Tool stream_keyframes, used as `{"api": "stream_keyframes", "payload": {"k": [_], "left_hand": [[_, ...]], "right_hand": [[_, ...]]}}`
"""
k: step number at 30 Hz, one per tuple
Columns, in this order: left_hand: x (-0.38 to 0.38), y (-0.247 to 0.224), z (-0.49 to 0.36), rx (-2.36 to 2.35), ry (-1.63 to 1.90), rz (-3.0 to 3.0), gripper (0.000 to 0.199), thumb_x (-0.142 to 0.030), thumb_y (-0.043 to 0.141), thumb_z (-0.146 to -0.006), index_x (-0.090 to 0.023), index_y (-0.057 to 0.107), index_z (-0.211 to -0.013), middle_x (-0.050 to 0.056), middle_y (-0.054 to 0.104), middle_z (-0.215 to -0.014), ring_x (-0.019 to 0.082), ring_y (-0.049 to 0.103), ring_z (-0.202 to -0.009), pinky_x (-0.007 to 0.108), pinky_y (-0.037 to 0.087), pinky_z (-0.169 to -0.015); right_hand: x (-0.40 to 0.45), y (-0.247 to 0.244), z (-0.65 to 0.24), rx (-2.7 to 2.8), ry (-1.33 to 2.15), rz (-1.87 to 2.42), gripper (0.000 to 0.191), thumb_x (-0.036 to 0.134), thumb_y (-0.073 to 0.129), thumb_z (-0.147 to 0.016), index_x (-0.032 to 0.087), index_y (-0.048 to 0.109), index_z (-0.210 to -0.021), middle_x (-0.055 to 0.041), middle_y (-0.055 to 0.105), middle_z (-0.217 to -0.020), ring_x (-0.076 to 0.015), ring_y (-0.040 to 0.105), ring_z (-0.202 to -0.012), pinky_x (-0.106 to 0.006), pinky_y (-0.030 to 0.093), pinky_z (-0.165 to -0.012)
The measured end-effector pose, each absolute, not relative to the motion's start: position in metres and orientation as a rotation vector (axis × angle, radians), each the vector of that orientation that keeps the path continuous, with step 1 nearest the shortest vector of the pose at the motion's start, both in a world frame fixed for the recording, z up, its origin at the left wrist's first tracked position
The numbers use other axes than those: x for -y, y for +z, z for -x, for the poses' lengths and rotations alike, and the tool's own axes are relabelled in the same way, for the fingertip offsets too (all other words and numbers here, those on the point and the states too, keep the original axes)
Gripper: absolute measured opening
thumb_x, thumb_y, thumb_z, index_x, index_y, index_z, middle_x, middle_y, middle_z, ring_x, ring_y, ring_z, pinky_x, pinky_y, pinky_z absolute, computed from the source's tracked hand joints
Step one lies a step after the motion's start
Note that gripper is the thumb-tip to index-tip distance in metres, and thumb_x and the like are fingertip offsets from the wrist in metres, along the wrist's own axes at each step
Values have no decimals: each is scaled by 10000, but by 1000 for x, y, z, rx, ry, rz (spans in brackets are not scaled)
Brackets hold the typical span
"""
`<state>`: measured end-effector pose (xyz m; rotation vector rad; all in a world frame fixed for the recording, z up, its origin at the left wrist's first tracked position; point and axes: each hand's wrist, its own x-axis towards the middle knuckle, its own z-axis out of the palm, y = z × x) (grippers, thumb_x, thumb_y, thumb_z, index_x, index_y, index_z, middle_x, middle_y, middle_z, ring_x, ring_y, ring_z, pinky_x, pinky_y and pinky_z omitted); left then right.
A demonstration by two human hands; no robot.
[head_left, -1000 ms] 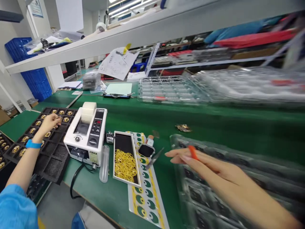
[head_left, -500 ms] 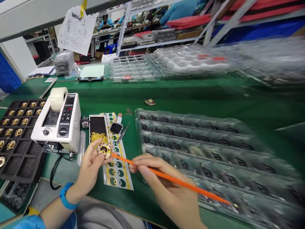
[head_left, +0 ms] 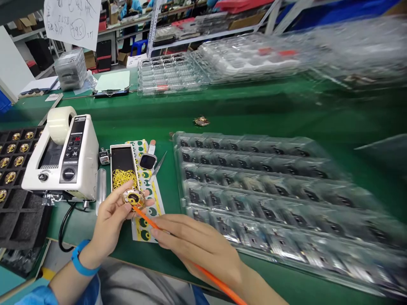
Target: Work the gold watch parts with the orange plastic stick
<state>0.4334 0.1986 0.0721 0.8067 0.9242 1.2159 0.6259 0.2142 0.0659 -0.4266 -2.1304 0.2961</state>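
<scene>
My left hand (head_left: 112, 212) holds a round gold part (head_left: 133, 198) with a yellow and dark face, gripped between thumb and fingers. In my right hand (head_left: 200, 245) is a thin orange stick (head_left: 146, 218), pinched near its front end. Its tip touches or nearly touches the lower edge of the gold part. Just behind the left hand stands a white box (head_left: 111, 169) with yellow rings (head_left: 124, 178) inside. Beneath both hands lies a sheet of yellow and green stickers (head_left: 156, 207), with a smartwatch (head_left: 148, 161) and tweezers (head_left: 159, 165) on it.
A white tape dispenser (head_left: 68, 169) stands at the left, beside a black foam tray (head_left: 30, 203) of gold parts. On the right lies a large clear plastic tray (head_left: 254, 203) with dark parts. A small metallic piece (head_left: 201, 121) lies behind it. More clear trays (head_left: 171, 74) line the back ledge.
The view has shifted, so the bench appears higher and further left. My right hand has moved closer to the left, and the stick's tip now meets the gold part lower, at a steeper slant.
</scene>
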Motion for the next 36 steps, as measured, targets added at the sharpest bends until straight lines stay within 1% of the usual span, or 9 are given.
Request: {"api": "stream_keyframes", "payload": {"k": [3, 6, 11, 17, 20, 22, 28, 33, 36], "left_hand": [[-201, 72, -435, -988, 1213, -759, 455, -309, 721, -839, -249, 636, -1282, 59, 774, -1004, 220, 752, -926, 277, 587, -793], [-201, 72, -439, -983, 1213, -769, 397, -327, 740, -826, -243, 668, -1207, 36, 759, -912, 217, 750, -906, 298, 597, -807], [-198, 70, -447, -932, 1221, -832, 414, -399, 755, -812, -235, 662, -1180, 50, 758, -973, 226, 734, -940, 328, 623, -798], [-198, 67, -447, -994, 1188, -847, 415, -372, 706, -842, -215, 652, -1223, 73, 772, -1027, 236, 733, -954, 327, 624, -788], [-200, 70, -443, -1026, 1164, -797, 341, -301, 689, -833, -207, 696, -1161, 78, 777, -1053, 247, 737, -974, 329, 618, -800], [-201, 72, -441, -1022, 1170, -770, 288, -270, 698, -814, -207, 728, -1094, 75, 786, -1036, 251, 745, -965, 315, 625, -764], [-202, 75, -443, -1025, 1220, -799, 234, -182, 803, -704, -192, 750, -931, 27, 796, -810, 209, 775, -722, 232, 626, -558], [-200, 75, -445, -1094, 1212, -884, 123, -179, 774, -705, -174, 726, -818, 29, 767, -684, 196, 750, -589, 204, 571, -435], [-198, 75, -446, -1181, 1275, -985, 72, -133, 730, -704, -170, 718, -764, 25, 754, -635, 153, 700, -488, 172, 520, -386]], "right_hand": [[-214, 67, -630, 2207, 191, 401, 247, 67, 508, -965, 151, 651, -1147, -86, 773, -971, -208, 740, -899, -311, 649, -764], [-213, 72, -627, 2060, 322, 513, 275, 85, 558, -949, 209, 648, -1178, -58, 772, -872, -195, 744, -781, -290, 647, -683], [-214, 79, -615, 1748, 460, 748, 275, 68, 624, -904, 278, 690, -1067, -14, 758, -820, -171, 721, -686, -279, 628, -613], [-216, 64, -612, 1995, 176, 584, 255, 28, 551, -924, 151, 670, -1114, -104, 770, -940, -205, 741, -894, -320, 656, -782], [-216, 58, -614, 2145, -59, 456, 281, 35, 467, -950, 92, 679, -1126, -158, 762, -988, -253, 727, -987, -364, 652, -827], [-216, 59, -616, 2172, -42, 432, 309, 51, 425, -966, 95, 683, -1131, -163, 757, -1009, -266, 715, -1024, -377, 649, -825], [-215, 79, -625, 1884, 403, 643, 262, 179, 463, -1013, 249, 645, -1190, -82, 719, -944, -199, 696, -850, -338, 600, -689], [-214, 78, -623, 1762, 453, 814, 373, 358, 329, -1058, 239, 678, -1003, -89, 654, -981, -212, 660, -926, -340, 562, -734], [-210, 73, -615, 1846, 389, 789, 326, 269, 326, -1057, 214, 639, -985, -58, 643, -795, -176, 646, -721, -287, 529, -611]]}}
